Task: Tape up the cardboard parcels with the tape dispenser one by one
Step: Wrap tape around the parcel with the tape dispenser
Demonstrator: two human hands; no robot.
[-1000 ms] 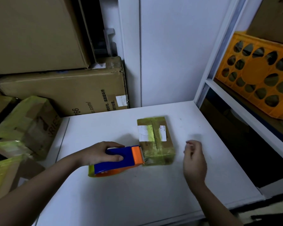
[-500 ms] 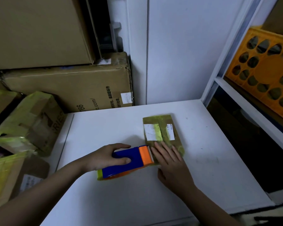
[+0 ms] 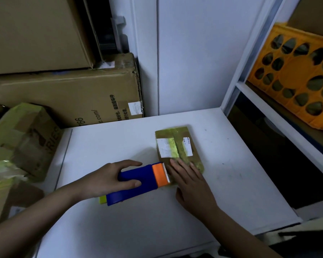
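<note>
**Dispenser held at the parcel's near edge, flat hand on the tape**

At the far left, yellow-green taped parcels [image 3: 21,138] are stacked beside the white table [image 3: 104,142], well away from either hand, with large plain cardboard boxes [image 3: 63,97] piled behind them against the wall.

The left hand [image 3: 108,180] grips the blue tape dispenser [image 3: 136,183]: the thumb curls over its near side, the other fingers wrap its far side. A sliver of yellow-green tape roll [image 3: 102,199] shows at the dispenser's rear, below the wrist. The orange serrated head [image 3: 161,175] points right, away from the left fingertips, and meets the near left corner of the small parcel [image 3: 178,146] lying flat on the table.

The right hand [image 3: 191,185] lies open, fingers straight and slightly spread, pressing on the near end of that parcel just beside the orange head. Beyond the right fingertips, the parcel's top shows yellow-green tape strips and two white labels.

Further right, well apart from the right hand, a white shelf frame [image 3: 254,60] holds an orange perforated crate [image 3: 295,79].
</note>
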